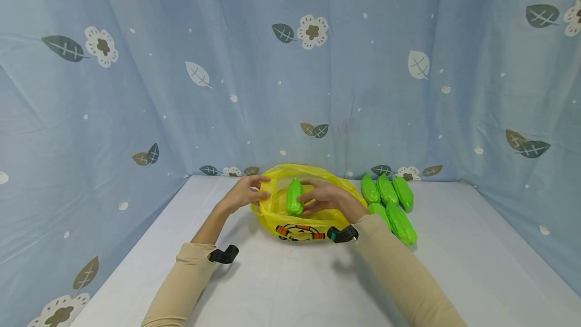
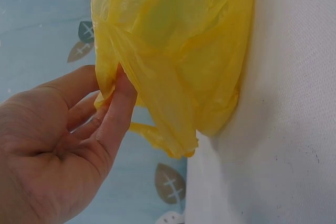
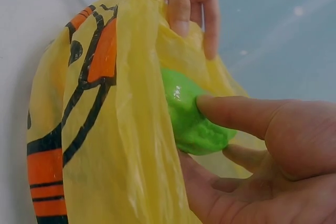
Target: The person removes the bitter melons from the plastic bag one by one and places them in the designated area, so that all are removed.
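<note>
A yellow plastic bag (image 1: pixel 268 222) with an orange and black cartoon print stands on the table, its mouth facing up. My left hand (image 1: pixel 245 194) pinches the left rim; the left wrist view shows the thin yellow film (image 2: pixel 173 66) between its fingers. Inside the mouth, my right hand (image 1: pixel 323 197) holds a glossy bright green oblong packet (image 1: pixel 295 198) upright between thumb and fingers. The right wrist view shows the packet (image 3: pixel 197 114) partly hidden behind the bag's front wall. What lies at the bag's bottom cannot be made out.
Several similar green packets (image 1: pixel 401 223) lie in two rows right of the bag, beside my right forearm. White cloth covers the table (image 1: pixel 272 286). A blue patterned curtain (image 1: pixel 363 90) hangs behind and at both sides.
</note>
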Available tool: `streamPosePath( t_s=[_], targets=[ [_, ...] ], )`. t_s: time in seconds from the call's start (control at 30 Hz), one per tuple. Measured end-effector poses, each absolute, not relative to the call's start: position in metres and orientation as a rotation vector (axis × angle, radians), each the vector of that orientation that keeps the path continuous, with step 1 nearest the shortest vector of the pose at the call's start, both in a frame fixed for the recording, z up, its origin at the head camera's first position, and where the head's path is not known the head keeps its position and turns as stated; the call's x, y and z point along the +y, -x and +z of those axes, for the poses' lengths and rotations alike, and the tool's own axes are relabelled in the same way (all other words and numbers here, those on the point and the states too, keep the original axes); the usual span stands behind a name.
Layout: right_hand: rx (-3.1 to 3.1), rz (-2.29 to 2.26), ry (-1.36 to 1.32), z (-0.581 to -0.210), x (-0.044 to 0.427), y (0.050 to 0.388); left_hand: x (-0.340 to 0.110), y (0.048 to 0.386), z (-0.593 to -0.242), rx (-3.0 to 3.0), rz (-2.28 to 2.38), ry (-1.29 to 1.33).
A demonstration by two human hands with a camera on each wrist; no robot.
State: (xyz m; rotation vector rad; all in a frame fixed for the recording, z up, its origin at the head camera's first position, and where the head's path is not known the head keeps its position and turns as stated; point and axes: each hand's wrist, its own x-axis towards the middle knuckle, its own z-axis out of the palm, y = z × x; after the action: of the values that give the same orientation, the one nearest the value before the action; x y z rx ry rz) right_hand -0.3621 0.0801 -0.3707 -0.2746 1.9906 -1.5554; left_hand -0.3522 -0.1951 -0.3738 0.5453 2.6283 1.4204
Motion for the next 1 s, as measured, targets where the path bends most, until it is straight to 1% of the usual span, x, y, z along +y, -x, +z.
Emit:
streamPosePath(
  t_s=[0.33,0.8,1.0],
  targets=[
    [1.976,-1.558,0.341,-0.369,0.092,0.356,-0.195,0.353,-0.377,2.631,1.43,-0.544],
    [1.956,-1.565,0.296,-0.368,0.11,0.348,-0.197,0.353,-0.38,2.633,1.43,-0.551],
    [1.921,-1.603,0.317,-0.368,0.121,0.347,-0.197,0.352,-0.379,2.634,1.429,-0.559]
  ],
)
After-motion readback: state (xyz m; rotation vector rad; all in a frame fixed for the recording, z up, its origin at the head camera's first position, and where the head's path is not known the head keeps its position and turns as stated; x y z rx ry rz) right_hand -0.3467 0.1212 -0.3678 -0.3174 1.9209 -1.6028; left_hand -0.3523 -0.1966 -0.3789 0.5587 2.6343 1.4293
